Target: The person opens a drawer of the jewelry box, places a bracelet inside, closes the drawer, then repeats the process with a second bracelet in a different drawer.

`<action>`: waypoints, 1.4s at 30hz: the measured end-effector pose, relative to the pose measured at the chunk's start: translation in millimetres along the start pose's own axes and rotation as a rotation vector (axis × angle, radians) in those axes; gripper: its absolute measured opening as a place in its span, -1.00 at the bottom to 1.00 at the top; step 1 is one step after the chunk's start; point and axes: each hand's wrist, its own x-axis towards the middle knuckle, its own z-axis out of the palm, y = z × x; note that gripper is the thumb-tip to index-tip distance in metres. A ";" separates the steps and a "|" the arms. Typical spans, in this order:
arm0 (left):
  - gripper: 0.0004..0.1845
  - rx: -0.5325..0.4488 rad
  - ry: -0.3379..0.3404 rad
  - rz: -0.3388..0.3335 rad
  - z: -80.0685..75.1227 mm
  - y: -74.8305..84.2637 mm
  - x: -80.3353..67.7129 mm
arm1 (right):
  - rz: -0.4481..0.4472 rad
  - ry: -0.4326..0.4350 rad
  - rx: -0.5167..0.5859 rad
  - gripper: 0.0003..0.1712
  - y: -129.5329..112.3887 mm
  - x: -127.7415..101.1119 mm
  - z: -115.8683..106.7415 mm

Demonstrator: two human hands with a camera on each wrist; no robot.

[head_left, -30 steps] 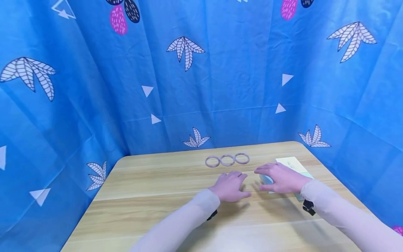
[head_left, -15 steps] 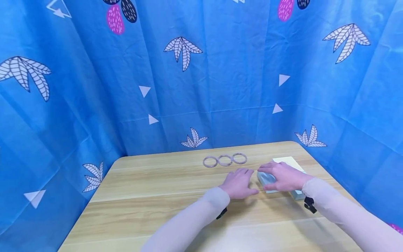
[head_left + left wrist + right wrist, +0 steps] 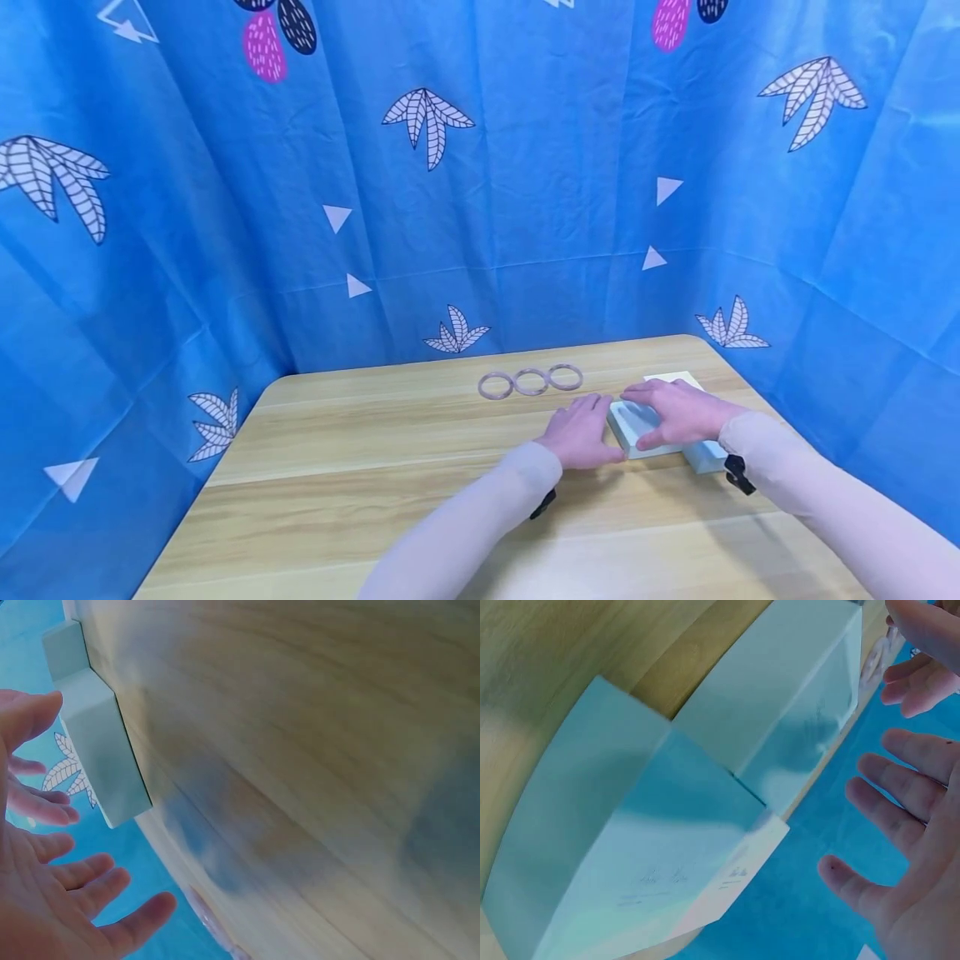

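Note:
A pale blue-green box [image 3: 630, 423] lies on the table between my two hands. My left hand [image 3: 581, 433] is at its left end, fingers spread and extended, palm turned toward it. Over its right part is my right hand [image 3: 678, 410], which hides some of the top. In the right wrist view the fingers of the right hand [image 3: 915, 832] are apart and relaxed, beside the boxes. A second box [image 3: 645, 847], pale with small print on its top, stands right against the first box [image 3: 765, 697]. Neither hand grips anything.
Three lilac rings [image 3: 532, 382] lie in a row near the back of the wooden table [image 3: 360, 467]. A blue patterned curtain [image 3: 525, 208] hangs behind the table and along both sides.
My left hand has moved right, up to the box's left end. The right hand has shifted slightly right and away over the box, uncovering more of it. The view has turned a little right.

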 end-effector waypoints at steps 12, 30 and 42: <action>0.01 0.023 -0.014 0.000 3.9 2.7 12.5 | 0.036 -0.033 0.017 0.05 11.5 4.4 6.8; -0.02 0.014 -0.044 -0.040 14.1 6.2 22.6 | 0.090 -0.099 0.062 0.11 19.9 7.7 6.2; -0.07 0.047 -0.031 -0.041 14.8 9.1 22.1 | 0.085 -0.095 0.066 0.11 23.9 10.4 8.5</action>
